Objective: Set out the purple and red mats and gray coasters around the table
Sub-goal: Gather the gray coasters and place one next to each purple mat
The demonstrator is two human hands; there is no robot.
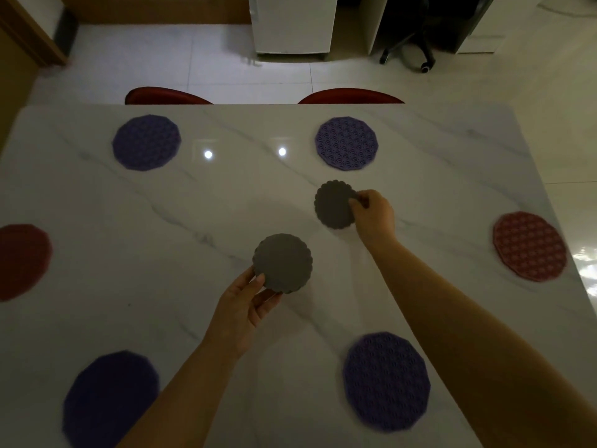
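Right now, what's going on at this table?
A person is setting the marble table. Four purple mats already lie near the far and near edges, and a red mat sits at each side. Each hand holds a gray coaster by its edge over the middle: the left hand has the nearer coaster, the right hand the farther coaster. No coaster is set down at a place yet.

No readable text or labels anywhere.
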